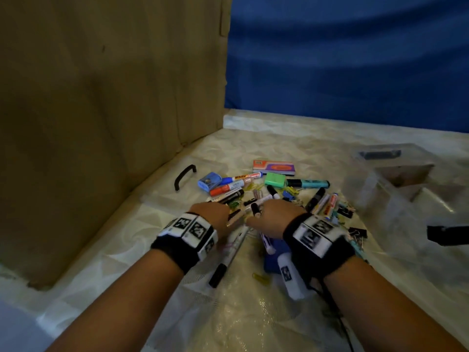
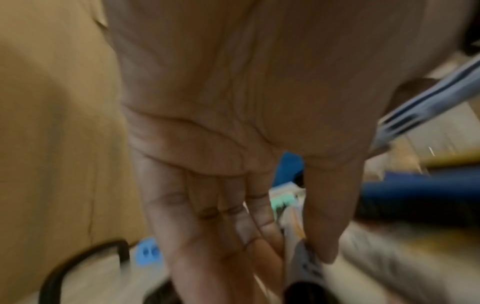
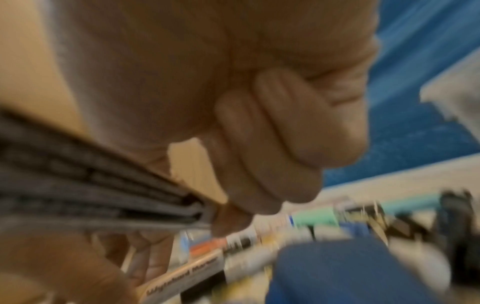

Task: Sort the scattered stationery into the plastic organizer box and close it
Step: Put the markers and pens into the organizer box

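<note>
Scattered stationery lies in a pile on the table: whiteboard markers (image 1: 236,180), a green eraser (image 1: 275,179), a teal highlighter (image 1: 309,183), a blue sharpener (image 1: 209,182) and black binder clips (image 1: 357,232). My left hand (image 1: 215,212) is over the pile's near edge. In the left wrist view the left hand (image 2: 293,246) pinches a white marker (image 2: 301,261) between thumb and fingers. My right hand (image 1: 269,214) is close beside it; its fingers (image 3: 272,154) curl round a bundle of grey pens (image 3: 91,195). The clear plastic organizer box (image 1: 393,179) stands open at the right, away from both hands.
A cardboard wall (image 1: 101,123) rises along the left, a blue backdrop (image 1: 355,59) behind. A black handle (image 1: 185,176) lies left of the pile. A blue pad (image 1: 272,260), a white tube (image 1: 289,273) and a black pen (image 1: 220,270) lie under my wrists. A black part (image 1: 446,235) sits at far right.
</note>
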`<state>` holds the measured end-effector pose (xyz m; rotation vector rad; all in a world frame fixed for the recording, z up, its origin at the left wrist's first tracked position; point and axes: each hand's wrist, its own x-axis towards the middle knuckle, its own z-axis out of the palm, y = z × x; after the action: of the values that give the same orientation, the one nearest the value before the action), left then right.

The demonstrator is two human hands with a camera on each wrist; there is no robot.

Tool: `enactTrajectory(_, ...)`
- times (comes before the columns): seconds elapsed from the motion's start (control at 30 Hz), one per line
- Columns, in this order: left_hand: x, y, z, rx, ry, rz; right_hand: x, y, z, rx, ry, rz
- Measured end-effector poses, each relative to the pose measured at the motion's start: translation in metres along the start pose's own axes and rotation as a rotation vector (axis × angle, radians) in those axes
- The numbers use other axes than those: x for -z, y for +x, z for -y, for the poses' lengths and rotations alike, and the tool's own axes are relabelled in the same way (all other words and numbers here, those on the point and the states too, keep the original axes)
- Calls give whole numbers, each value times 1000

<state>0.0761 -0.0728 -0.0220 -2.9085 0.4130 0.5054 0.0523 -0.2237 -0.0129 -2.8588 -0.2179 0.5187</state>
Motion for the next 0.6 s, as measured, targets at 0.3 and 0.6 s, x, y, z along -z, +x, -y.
enactTrajectory(0.3,-1,-14,64,9,-461,-198,-12,-47,18,203,-6,-105)
enactTrajectory(0.6,-27,15,75,8,-298,-86,-44,-3,63,193,-278,147)
